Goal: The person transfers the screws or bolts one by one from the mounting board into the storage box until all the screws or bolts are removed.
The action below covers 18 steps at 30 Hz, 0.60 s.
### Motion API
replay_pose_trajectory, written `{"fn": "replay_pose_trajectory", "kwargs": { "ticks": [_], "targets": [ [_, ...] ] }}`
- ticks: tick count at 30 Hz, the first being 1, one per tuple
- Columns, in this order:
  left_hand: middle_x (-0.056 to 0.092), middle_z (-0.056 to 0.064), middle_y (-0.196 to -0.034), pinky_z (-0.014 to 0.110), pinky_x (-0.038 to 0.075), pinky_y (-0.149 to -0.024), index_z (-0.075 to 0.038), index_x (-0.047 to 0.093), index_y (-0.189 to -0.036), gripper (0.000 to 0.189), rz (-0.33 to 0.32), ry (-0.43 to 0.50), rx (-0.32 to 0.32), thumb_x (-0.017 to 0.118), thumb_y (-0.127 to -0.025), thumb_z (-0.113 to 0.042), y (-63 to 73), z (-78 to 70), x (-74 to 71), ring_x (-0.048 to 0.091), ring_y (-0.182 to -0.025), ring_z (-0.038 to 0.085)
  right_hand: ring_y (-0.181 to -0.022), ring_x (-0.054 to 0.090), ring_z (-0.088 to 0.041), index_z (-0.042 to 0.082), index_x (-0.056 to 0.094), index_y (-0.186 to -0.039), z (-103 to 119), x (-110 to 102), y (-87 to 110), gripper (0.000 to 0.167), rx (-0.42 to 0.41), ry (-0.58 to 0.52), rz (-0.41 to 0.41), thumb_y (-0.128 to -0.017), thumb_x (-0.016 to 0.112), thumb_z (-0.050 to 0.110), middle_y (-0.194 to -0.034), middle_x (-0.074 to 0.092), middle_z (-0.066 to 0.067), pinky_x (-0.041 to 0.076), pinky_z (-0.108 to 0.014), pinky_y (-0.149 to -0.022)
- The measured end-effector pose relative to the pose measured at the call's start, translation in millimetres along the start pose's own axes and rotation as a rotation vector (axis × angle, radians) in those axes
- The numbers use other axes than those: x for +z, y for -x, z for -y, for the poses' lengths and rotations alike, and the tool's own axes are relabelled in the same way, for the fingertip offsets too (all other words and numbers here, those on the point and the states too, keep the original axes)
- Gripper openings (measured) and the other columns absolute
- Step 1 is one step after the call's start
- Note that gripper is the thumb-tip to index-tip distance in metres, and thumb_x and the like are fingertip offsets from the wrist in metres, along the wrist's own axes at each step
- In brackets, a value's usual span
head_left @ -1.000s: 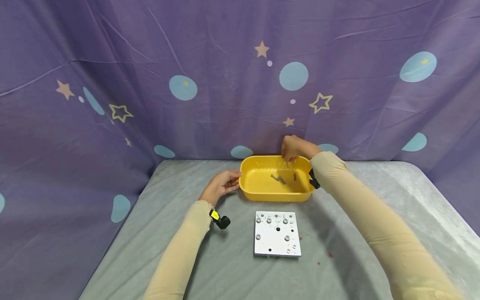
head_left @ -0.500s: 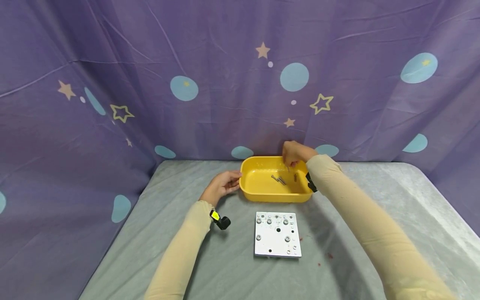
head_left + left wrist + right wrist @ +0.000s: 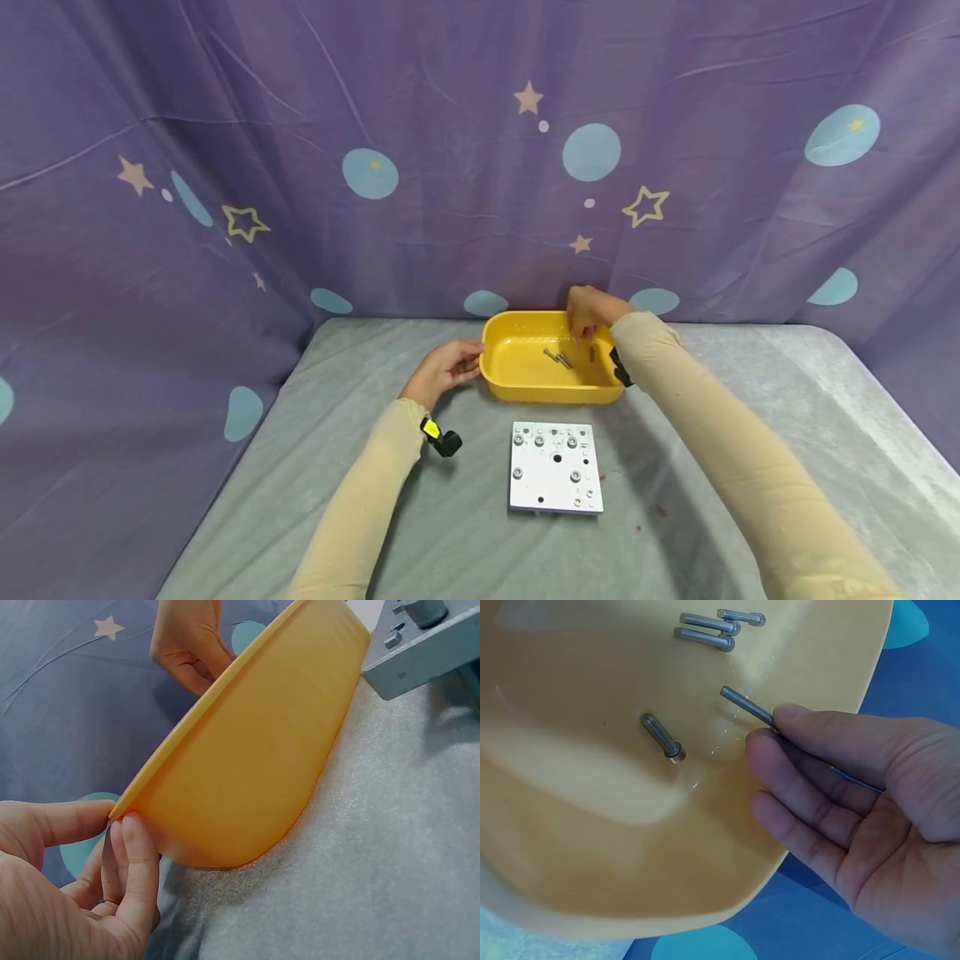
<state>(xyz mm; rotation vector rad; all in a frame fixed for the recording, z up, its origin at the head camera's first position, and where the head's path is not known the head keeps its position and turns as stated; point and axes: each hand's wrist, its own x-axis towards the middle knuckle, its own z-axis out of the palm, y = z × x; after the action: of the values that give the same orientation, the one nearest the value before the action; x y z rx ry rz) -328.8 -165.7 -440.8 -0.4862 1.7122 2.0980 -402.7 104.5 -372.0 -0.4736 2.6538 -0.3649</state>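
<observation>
A yellow plastic tray (image 3: 551, 394) stands at the back of the table. My left hand (image 3: 446, 367) pinches its left rim between thumb and fingers, which shows closely in the left wrist view. Inside the tray's far right part is my right hand (image 3: 588, 310). In the right wrist view, thumb and forefinger pinch a metal screw (image 3: 746, 703), its threaded end pointing out over the tray floor. Below that lies a loose screw (image 3: 662, 738), apart from the fingers. A few more screws (image 3: 705, 639) lie together farther along the tray floor.
A silver metal plate (image 3: 536, 487) with holes and several screws set in it lies in front of the tray. Grey cloth covers the table (image 3: 337, 467). A purple patterned curtain (image 3: 465, 233) hangs right behind the tray.
My right hand has moved slightly lower into the tray with the pinched screw. My left hand stays on the rim, and the tray and plate keep their places.
</observation>
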Motion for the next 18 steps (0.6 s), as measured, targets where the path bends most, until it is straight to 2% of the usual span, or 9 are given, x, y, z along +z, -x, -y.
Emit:
{"fn": "replay_pose_trajectory", "kwargs": {
  "ticks": [6,14,18],
  "targets": [
    [0.066,-0.007,-0.068,0.017,0.056,-0.058,0.003,0.05,-0.145,0.047,0.017,-0.003,0.002,0.06,-0.1,-0.006,-0.4,-1.0,0.2,0.061,-0.063,0.004,-0.076,0.074,-0.024,0.001,0.077,-0.096,2.5,1.9,-4.9,0.012,0.035,0.023,0.054,-0.085,0.079,0.004,-0.086,0.078,-0.014,0.064,-0.038,-0.079],
    [0.066,-0.006,-0.07,0.018,0.056,-0.059,0.003,0.051,-0.144,0.047,0.008,-0.003,0.013,0.061,-0.1,-0.006,1.8,-1.5,0.3,0.061,-0.065,0.005,-0.071,0.073,-0.018,0.001,0.077,-0.097,5.7,4.5,-2.4,0.018,0.064,0.008,0.088,-0.08,0.082,0.0,-0.083,0.077,-0.013,0.064,-0.036,-0.08],
    [0.067,-0.006,-0.07,0.018,0.056,-0.059,0.004,0.053,-0.143,0.045,0.012,-0.01,0.018,0.061,-0.1,-0.007,1.1,0.0,-0.2,0.061,-0.065,0.005,-0.073,0.072,-0.019,0.002,0.076,-0.097,5.6,7.3,-3.3,0.016,0.089,0.009,0.104,-0.081,0.081,0.0,-0.083,0.077,-0.012,0.063,-0.032,-0.075]
  ]
}}
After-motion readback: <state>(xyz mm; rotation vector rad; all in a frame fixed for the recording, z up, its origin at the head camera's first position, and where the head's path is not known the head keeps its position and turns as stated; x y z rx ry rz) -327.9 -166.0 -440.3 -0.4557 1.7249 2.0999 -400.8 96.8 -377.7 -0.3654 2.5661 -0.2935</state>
